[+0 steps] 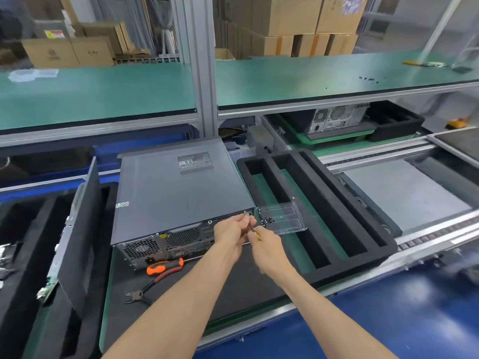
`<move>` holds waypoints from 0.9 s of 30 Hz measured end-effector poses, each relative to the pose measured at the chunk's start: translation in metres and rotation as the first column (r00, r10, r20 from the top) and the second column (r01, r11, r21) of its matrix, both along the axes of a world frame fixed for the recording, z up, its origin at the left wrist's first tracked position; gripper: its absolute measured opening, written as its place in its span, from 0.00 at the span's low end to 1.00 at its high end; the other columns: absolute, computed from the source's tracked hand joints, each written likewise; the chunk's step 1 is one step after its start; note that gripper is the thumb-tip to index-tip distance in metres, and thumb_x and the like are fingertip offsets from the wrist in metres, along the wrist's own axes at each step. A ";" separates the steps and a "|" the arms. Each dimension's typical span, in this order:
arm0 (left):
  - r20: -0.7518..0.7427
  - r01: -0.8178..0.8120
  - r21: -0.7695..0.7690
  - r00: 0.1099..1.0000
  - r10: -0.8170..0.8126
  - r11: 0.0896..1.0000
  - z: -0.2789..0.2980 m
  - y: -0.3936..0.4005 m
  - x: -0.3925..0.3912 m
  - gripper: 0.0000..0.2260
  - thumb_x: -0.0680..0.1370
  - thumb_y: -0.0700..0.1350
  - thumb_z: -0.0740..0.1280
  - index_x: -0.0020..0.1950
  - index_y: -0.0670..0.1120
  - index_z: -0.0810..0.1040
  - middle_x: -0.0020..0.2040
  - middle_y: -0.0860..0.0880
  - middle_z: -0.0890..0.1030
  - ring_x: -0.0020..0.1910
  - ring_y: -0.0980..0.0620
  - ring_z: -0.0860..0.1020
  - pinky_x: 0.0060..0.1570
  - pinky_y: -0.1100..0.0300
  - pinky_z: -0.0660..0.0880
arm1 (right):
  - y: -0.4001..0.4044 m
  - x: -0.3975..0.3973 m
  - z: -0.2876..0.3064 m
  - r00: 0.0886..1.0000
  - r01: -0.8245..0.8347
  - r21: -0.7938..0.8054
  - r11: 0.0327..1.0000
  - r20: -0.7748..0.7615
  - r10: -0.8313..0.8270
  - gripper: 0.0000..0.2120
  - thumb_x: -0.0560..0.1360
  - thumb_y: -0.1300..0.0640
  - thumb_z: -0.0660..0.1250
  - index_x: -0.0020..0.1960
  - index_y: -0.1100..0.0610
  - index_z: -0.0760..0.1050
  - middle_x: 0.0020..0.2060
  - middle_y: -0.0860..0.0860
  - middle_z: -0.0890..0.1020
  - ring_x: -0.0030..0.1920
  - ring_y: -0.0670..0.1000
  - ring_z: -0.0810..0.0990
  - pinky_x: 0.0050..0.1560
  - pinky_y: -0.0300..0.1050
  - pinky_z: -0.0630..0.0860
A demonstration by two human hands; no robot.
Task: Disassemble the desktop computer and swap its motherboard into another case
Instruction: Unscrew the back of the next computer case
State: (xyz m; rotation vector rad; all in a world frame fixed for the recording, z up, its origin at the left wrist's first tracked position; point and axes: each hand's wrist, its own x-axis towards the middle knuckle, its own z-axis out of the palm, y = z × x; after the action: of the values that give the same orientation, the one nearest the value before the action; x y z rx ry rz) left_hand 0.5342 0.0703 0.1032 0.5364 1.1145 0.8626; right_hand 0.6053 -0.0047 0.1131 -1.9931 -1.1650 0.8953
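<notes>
A dark grey desktop computer case (176, 193) lies on its side on a black mat, rear panel facing me. My right hand (267, 248) grips a thin yellow-handled screwdriver (253, 230), its tip at the case's upper right rear corner. My left hand (232, 234) is closed around the shaft near the tip, steadying it at that corner. A clear plastic tray (286, 220) holding several small black screws sits just right of the case. A second case (337, 117) stands on a green pallet at the back right.
An orange-handled tool (163, 266) and cutting pliers (145, 288) lie in front of the case. A black foam tray (324, 203) with long slots lies to the right. A case side panel (77, 229) leans at the left. A green shelf (311, 76) runs overhead.
</notes>
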 end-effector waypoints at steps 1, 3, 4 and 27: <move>0.006 -0.008 -0.003 1.000 0.008 1.000 -0.001 0.000 0.000 0.09 0.80 0.30 0.64 0.59 0.32 0.79 0.45 0.41 0.84 0.40 0.49 0.82 0.44 0.56 0.79 | 0.000 0.001 0.000 1.000 0.014 0.003 1.000 0.003 -0.014 0.12 0.82 0.57 0.56 0.42 0.60 0.71 0.41 0.56 0.78 0.48 0.62 0.76 0.46 0.56 0.76; 0.018 -0.018 -0.002 1.000 0.018 1.000 -0.003 -0.001 -0.001 0.08 0.80 0.31 0.65 0.57 0.33 0.81 0.42 0.43 0.85 0.38 0.51 0.83 0.38 0.60 0.79 | -0.001 0.002 0.000 0.998 0.065 0.011 0.998 -0.014 -0.065 0.13 0.80 0.59 0.57 0.37 0.56 0.69 0.39 0.54 0.77 0.46 0.59 0.75 0.46 0.52 0.73; 0.021 -0.017 0.002 1.000 0.017 1.000 -0.003 -0.001 -0.001 0.08 0.80 0.31 0.65 0.56 0.33 0.81 0.41 0.44 0.86 0.36 0.52 0.83 0.37 0.61 0.79 | -0.001 0.003 0.000 0.995 0.092 0.012 0.996 -0.038 -0.091 0.12 0.79 0.60 0.57 0.37 0.55 0.71 0.39 0.55 0.78 0.45 0.58 0.75 0.45 0.51 0.72; 0.077 -0.125 -0.102 0.988 0.133 0.987 0.004 0.002 0.010 0.04 0.80 0.35 0.67 0.45 0.37 0.80 0.35 0.45 0.85 0.34 0.52 0.84 0.40 0.56 0.79 | -0.002 0.003 -0.001 0.928 0.319 -0.023 0.947 -0.195 -0.318 0.13 0.76 0.46 0.69 0.44 0.57 0.77 0.38 0.54 0.84 0.36 0.53 0.79 0.35 0.47 0.74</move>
State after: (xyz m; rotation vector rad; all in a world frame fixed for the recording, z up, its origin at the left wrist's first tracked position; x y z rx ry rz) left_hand 0.5447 0.0720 0.1067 0.3476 1.1176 0.9292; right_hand 0.6079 -0.0071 0.1118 -1.9619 -0.7070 0.8900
